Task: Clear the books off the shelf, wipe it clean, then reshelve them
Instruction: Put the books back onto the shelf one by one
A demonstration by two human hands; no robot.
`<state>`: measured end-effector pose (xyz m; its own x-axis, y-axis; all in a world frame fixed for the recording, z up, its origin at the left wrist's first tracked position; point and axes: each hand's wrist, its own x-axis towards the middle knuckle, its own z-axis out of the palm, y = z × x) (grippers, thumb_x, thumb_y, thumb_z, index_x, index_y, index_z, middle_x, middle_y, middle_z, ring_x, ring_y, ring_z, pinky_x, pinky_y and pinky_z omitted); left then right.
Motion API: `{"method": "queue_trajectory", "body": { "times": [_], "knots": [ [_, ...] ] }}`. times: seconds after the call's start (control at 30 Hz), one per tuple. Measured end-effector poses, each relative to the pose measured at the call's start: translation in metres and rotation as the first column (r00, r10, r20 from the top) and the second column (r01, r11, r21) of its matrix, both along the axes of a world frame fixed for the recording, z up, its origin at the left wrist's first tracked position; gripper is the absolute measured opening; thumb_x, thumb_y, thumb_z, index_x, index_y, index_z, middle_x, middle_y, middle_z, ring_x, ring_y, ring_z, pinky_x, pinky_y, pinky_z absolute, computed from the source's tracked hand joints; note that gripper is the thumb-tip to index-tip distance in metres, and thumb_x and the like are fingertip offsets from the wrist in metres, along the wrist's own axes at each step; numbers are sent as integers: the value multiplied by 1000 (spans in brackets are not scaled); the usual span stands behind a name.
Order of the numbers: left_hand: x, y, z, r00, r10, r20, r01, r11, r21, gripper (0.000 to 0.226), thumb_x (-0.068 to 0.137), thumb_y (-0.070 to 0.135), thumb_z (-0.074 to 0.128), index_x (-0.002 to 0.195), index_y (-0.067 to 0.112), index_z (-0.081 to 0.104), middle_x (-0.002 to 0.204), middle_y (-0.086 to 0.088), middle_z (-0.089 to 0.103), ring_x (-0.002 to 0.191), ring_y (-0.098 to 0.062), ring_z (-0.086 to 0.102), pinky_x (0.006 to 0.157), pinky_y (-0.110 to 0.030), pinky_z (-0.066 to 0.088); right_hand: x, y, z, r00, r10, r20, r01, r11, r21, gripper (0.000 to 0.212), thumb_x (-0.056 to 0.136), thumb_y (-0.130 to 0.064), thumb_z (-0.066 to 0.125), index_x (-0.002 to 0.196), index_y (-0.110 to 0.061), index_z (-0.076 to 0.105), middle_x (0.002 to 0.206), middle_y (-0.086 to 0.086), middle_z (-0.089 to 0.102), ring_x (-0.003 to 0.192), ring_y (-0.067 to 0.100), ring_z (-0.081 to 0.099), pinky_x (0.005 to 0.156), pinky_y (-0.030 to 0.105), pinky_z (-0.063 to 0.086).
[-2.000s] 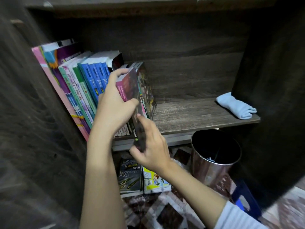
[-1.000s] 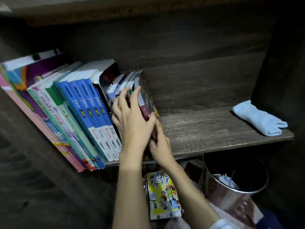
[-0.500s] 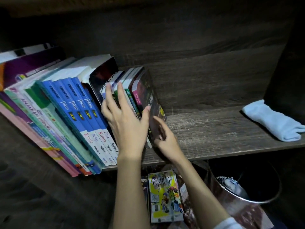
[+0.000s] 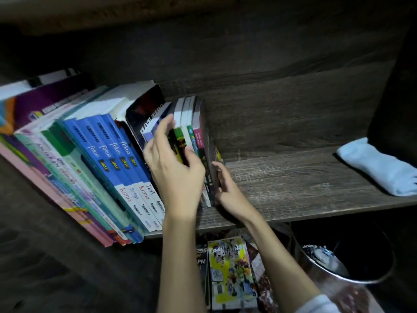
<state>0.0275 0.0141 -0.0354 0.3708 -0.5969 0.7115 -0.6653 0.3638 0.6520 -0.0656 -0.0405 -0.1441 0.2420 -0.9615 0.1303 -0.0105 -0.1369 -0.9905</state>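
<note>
Your right hand (image 4: 228, 190), fingers straight, presses dark book (image 4: 208, 152), now seated at row end on shelf (image 4: 282, 181). Your left hand (image 4: 176, 172) goes from flat to gripping paperbacks (image 4: 188, 114). More floor books (image 4: 230, 267) wait: reshelving unfinished.

Books (image 4: 101, 159) pack the shelf's (image 4: 282, 177) left half, leaning left; board is free from the last book to the cloth (image 4: 379, 170) at far right; underneath, bin (image 4: 322, 288) and loose books (image 4: 230, 272) crowd the gap.
</note>
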Motion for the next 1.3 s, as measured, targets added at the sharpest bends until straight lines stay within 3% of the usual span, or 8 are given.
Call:
{"method": "queue_trajectory", "body": {
  "times": [0.23,0.33,0.5,0.67,0.83,0.97,1.1,1.3],
  "knots": [
    [16,7,0,976,43,214,-74,988,136,88,74,-21,42,149,20,22,143,0,38,122,-12,28,84,1,25,16,1,-5,982,-151,-110,145,987,-63,77,70,-6,51,137,-43,37,138,-5,43,127,20,44,106,33,39],
    [14,13,5,969,83,231,-131,970,203,97,73,-19,49,150,27,12,137,-3,39,121,-19,36,77,-22,41,11,3,0,953,-210,-217,190,976,-108,74,79,2,55,143,-31,38,132,5,38,121,22,44,92,9,32],
    [11,15,8,944,152,293,-223,949,224,100,71,-13,59,150,23,9,147,-1,36,125,-23,35,93,-44,43,8,11,2,961,-176,-213,149,979,-137,81,69,-41,66,143,-37,34,143,0,42,128,18,44,108,34,36],
    [12,18,8,957,169,236,-205,969,136,78,76,-10,50,144,20,28,137,-1,45,122,-21,37,94,-39,41,13,18,-3,918,-293,-266,212,932,-294,80,79,-36,73,146,-30,30,147,-1,41,132,14,41,98,14,28],
    [10,26,3,988,148,41,-147,988,-39,41,80,0,62,119,9,52,117,-6,53,107,-14,48,90,-8,29,19,21,-8,903,-329,-276,235,916,-324,78,82,-38,69,147,-28,27,147,1,43,132,18,43,98,18,32],
    [19,29,6,980,23,-199,-50,990,-132,37,79,-5,62,108,16,55,104,-3,60,96,-10,59,81,-31,54,20,23,-10,883,-357,-305,258,912,-320,78,83,-44,67,148,-31,26,147,0,43,132,19,44,100,22,35],
    [21,37,13,922,-104,-372,45,985,-165,49,77,-8,63,100,34,50,91,5,63,89,-10,64,73,-20,51,19,22,-12,877,-356,-322,260,917,-304,78,83,-49,65,148,-36,23,145,1,45,131,20,45,102,29,38],
    [31,45,15,936,-110,-333,43,978,-202,41,73,-2,62,99,29,53,90,7,62,78,-2,60,66,-19,49,19,24,-14,874,-358,-330,258,915,-309,77,85,-50,62,148,-38,21,145,2,45,130,22,45,102,32,39]
  ]
}}
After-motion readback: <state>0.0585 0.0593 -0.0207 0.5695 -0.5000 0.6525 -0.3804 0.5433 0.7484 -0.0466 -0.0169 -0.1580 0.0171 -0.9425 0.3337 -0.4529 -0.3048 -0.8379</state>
